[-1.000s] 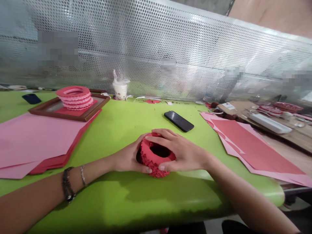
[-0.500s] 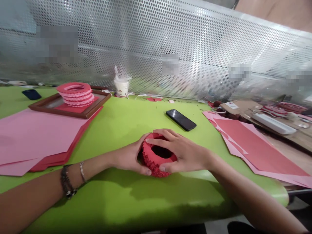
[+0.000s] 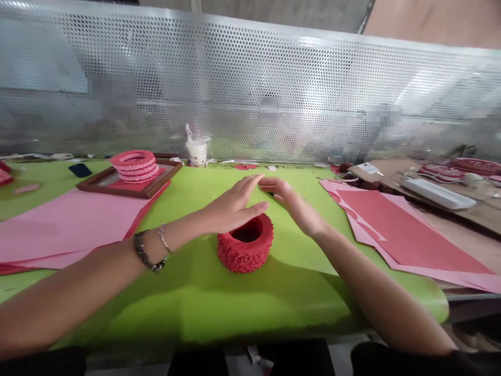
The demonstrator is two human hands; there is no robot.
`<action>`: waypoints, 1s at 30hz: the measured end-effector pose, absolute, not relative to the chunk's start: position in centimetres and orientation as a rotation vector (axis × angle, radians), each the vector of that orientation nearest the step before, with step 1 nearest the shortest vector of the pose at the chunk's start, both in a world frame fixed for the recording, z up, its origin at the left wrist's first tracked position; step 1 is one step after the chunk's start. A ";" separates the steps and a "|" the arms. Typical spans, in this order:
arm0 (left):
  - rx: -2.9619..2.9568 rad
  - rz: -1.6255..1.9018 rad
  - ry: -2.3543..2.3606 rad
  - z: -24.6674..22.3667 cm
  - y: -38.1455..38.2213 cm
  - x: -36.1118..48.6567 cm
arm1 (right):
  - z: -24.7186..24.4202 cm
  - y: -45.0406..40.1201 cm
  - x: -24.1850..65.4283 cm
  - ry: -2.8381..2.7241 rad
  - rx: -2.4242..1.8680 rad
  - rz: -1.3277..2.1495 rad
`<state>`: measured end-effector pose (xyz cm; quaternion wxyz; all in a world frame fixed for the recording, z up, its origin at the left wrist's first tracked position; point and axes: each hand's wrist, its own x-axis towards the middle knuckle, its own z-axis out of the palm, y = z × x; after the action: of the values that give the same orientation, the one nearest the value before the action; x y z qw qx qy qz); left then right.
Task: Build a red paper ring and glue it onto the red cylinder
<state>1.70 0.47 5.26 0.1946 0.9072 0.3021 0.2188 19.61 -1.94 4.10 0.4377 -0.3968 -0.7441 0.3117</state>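
A stack of red rings with frilly outer edges [image 3: 246,256], round a dark hollow centre, stands on the green table [image 3: 211,308]. My left hand [image 3: 237,206] is raised just over the stack's far side, fingers stretched out and thumb apart, holding nothing. Beyond the stack and to its right is my right hand [image 3: 295,206], its fingers extended and slightly bent toward the left ones. The fingertips of both hands come close together; whether they touch I cannot tell. Behind the right hand most of the black phone is hidden.
At left, several pink-and-red rings [image 3: 135,166] are piled on a brown wooden frame [image 3: 147,189], beside pink sheets [image 3: 66,224]. A white cup [image 3: 197,153] stands by the perforated metal screen [image 3: 242,78]. Red paper [image 3: 403,230] and a white power strip [image 3: 438,193] lie at right.
Both hands have let go of the red ring stack and lifted away from it, their fingertips coming together above and beyond it. The camera view has shifted slightly.
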 end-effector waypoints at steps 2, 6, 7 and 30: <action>2.662 0.505 0.852 5.0 -0.1 2.9 | 4.2 -1.1 20.4 -1.619 -1.057 0.698; 2.712 0.097 0.854 4.1 -0.8 3.8 | 3.9 0.3 21.0 -1.478 -1.171 0.652; 2.708 0.044 0.847 3.8 -0.8 3.9 | 3.8 0.4 21.0 -1.495 -1.172 0.649; 2.346 0.533 0.733 3.0 0.3 3.1 | 2.1 1.4 22.2 -1.926 -1.256 1.355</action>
<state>3.10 0.32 2.97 0.3080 0.8874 0.2774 0.2016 22.22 1.44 2.14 0.2339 -0.4575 -0.7016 0.4937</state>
